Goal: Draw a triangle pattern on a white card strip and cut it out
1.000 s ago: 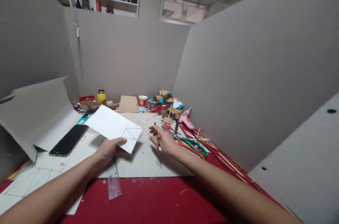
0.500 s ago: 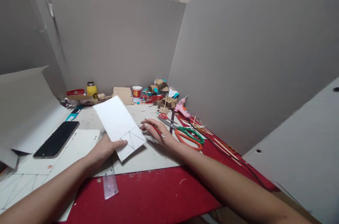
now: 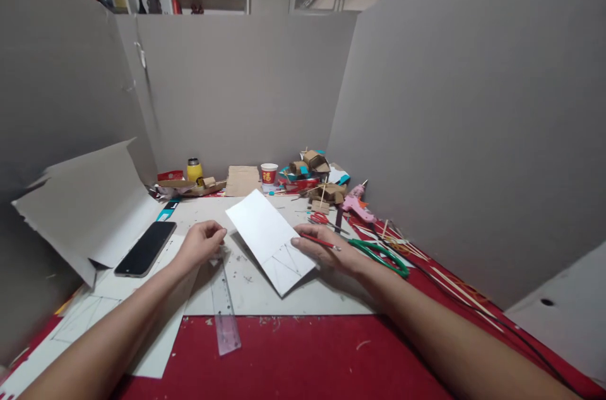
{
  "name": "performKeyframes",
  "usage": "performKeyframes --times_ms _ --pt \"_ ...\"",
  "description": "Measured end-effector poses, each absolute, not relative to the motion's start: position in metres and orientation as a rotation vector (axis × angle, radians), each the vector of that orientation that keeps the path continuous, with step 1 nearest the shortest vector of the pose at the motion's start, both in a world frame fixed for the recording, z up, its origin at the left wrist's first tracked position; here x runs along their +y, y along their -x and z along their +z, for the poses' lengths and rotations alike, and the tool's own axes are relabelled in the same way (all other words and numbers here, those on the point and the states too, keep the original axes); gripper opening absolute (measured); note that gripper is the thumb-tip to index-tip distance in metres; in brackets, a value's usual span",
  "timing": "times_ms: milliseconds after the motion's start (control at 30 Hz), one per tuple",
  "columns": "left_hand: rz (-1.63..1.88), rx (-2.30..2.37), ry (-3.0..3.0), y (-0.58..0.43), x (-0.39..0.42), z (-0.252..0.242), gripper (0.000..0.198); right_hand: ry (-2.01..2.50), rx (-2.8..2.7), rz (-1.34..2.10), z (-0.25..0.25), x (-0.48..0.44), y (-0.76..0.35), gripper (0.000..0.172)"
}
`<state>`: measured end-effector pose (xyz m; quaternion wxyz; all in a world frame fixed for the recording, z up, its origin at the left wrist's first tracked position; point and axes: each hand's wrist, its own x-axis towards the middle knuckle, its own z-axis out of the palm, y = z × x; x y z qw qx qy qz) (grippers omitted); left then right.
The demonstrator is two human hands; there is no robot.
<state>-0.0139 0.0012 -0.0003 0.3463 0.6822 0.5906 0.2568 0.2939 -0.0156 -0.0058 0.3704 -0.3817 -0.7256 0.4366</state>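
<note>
A white card (image 3: 260,223) with pencil-drawn zigzag lines near its lower end is tilted above the white board (image 3: 255,302). My right hand (image 3: 326,252) grips its right edge and also has a red pencil (image 3: 317,240) between the fingers. To the left, apart from the card, my left hand (image 3: 201,243) has its fingers curled in, with nothing visible in them. Just below that hand lies a clear plastic ruler (image 3: 225,311), its top end close to the fingers and its lower end over the red tabletop (image 3: 303,356).
On the left lie a black phone (image 3: 146,248), a lined paper sheet (image 3: 156,340) and a folded white sheet (image 3: 99,204). Green-handled scissors (image 3: 383,256), red scissors (image 3: 319,218) and a pink glue gun (image 3: 358,203) are on the right. A paper cup (image 3: 269,176) and yellow bottle (image 3: 194,171) stand behind.
My left hand has let go of the card, which my right hand now grips along with the pencil. The view has shifted, showing more shelf at the back.
</note>
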Motion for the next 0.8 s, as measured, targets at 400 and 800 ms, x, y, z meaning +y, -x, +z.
performKeyframes --times_ms 400,800 --pt "-0.041 1.874 -2.185 0.033 0.005 0.015 0.034 1.083 -2.044 1.007 -0.003 -0.004 -0.317 0.032" --pt "-0.161 1.847 -2.268 0.027 0.000 0.022 0.033 1.308 -1.886 0.894 -0.010 0.004 -0.322 0.035"
